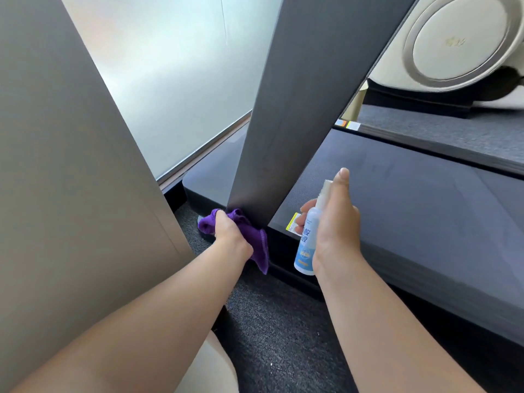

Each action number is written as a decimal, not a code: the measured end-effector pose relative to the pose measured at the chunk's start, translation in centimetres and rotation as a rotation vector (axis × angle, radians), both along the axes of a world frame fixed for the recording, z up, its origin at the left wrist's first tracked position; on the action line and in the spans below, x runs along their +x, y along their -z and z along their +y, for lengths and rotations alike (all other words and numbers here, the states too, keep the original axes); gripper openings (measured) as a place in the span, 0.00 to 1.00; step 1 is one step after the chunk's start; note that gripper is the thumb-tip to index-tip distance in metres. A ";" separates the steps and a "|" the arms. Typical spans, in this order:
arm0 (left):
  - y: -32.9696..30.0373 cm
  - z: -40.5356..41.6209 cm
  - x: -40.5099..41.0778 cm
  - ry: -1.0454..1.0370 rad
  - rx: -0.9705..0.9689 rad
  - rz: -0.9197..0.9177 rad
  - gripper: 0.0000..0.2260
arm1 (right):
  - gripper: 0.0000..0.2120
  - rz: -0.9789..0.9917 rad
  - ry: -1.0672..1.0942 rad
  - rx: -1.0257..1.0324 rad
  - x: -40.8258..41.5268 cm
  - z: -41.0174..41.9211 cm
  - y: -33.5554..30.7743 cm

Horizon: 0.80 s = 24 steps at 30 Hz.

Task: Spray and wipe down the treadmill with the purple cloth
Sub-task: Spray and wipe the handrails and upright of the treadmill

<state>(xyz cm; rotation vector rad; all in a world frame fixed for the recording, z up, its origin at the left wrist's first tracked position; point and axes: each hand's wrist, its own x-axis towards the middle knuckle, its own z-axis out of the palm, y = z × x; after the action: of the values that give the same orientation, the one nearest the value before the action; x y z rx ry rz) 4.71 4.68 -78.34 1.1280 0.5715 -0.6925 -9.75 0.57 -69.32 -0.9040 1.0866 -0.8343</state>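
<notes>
Cloth (259, 245), purple, bunched, in left hand (231, 232)

A grey panel (65, 171) is filling the nine o'clock side, leaning from top to bottom. Frosted glass (175, 72) is glowing at eleven o'clock, with a metal rail (215, 143) running along its lower edge. Dark carpet (283, 330) is covering the floor at six o'clock. A cream machine (459, 41) with a round silver-ringed disc is sitting at two o'clock on a black base (411, 104). A pale rounded shape (209, 367) is showing at the bottom edge; what it is cannot be told
</notes>
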 end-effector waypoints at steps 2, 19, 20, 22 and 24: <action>-2.6 0.2 -0.7 -0.019 -0.016 -0.043 0.14 | 0.36 0.027 0.006 -0.009 0.1 0.0 -0.2; -7.7 1.8 -3.7 0.182 -0.184 -0.158 0.18 | 0.36 0.044 -0.036 -0.172 0.6 -1.1 0.6; -7.1 1.7 -3.7 0.152 -0.205 -0.145 0.15 | 0.36 0.056 -0.036 -0.169 0.8 -1.2 0.9; -6.8 1.7 -3.5 0.113 -0.223 -0.113 0.15 | 0.36 0.068 -0.024 -0.176 1.2 -1.3 1.1; -5.8 1.6 -3.1 0.055 -0.228 -0.071 0.15 | 0.37 0.076 -0.019 -0.197 1.8 -1.1 1.5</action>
<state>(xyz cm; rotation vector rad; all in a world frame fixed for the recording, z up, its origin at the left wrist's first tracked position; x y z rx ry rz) 1.59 6.29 -72.56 0.9540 0.3916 -0.7428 -7.96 -0.50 -70.79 -1.1169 1.0728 -0.9080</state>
